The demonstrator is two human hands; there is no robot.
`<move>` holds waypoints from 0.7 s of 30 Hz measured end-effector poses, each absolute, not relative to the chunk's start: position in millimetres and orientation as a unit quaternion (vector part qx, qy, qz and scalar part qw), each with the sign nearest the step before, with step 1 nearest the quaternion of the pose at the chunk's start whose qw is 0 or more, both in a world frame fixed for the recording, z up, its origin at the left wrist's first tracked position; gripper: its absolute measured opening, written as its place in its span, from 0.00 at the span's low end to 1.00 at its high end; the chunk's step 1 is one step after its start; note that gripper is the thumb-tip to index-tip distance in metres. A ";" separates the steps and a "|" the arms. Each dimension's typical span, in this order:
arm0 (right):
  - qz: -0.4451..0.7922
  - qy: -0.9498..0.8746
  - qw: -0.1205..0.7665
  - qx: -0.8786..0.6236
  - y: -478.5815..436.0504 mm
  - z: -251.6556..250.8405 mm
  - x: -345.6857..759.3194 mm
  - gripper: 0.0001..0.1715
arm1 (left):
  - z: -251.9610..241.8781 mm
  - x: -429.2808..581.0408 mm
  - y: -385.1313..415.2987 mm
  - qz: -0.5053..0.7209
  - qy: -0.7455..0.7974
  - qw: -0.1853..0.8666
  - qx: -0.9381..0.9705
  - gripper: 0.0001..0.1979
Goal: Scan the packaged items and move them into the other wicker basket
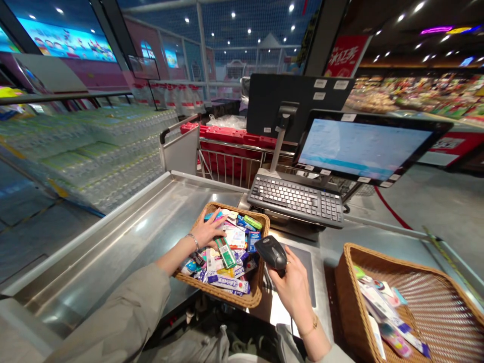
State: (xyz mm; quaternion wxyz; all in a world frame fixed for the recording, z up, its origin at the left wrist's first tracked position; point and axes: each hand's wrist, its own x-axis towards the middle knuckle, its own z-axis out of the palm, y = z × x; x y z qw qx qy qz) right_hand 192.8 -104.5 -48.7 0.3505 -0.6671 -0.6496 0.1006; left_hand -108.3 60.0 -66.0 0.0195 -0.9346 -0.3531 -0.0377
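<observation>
My right hand (292,282) is wrapped around the handle of a black barcode scanner (271,252), its head pointed toward the near wicker basket (242,300). That basket stands on the metal counter, full of small packaged goods. Over its contents lies my left hand (206,233), fingers spread and touching the packs. Close to its fingertips are a green pack (226,253) and a white box (235,238). Purple-and-white stick packs (229,282) lie along the basket's near side. Whether the left fingertips pinch anything is partly hidden.
A second wicker basket (350,282) with several packs stands at the right. Behind the near basket are a keyboard (298,197) and a lit monitor (363,146). The metal counter (124,237) stretches left, with a raised rim. A shopping cart (230,164) stands beyond it.
</observation>
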 end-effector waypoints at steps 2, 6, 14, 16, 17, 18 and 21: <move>0.100 -0.647 0.354 -0.668 -104.6 -48.9 192.5 0.15 | -65.2 -109.0 58.1 -0.028 -0.358 0.004 -0.933 0.19; 0.104 -0.646 0.363 -0.663 -104.7 -48.3 191.8 0.15 | -63.6 -110.7 52.2 -0.043 -0.363 -0.008 -0.931 0.19; 0.098 -0.642 0.386 -0.655 -105.1 -48.9 194.8 0.15 | -56.1 -105.0 34.8 -0.085 -0.376 -0.019 -0.923 0.24; 0.091 -0.639 0.395 -0.654 -105.1 -49.8 196.6 0.15 | -49.4 -100.1 30.0 -0.096 -0.384 -0.011 -0.918 0.23; 0.089 -0.638 0.398 -0.653 -105.3 -50.3 197.5 0.15 | -45.5 -97.2 27.8 -0.101 -0.388 -0.006 -0.916 0.22; 0.087 -0.637 0.401 -0.653 -105.6 -50.7 198.4 0.15 | -41.6 -94.1 25.9 -0.106 -0.393 -0.001 -0.914 0.21; 0.088 -0.638 0.402 -0.651 -107.3 -50.2 200.7 0.15 | -30.8 -83.3 21.1 -0.119 -0.405 0.019 -0.906 0.20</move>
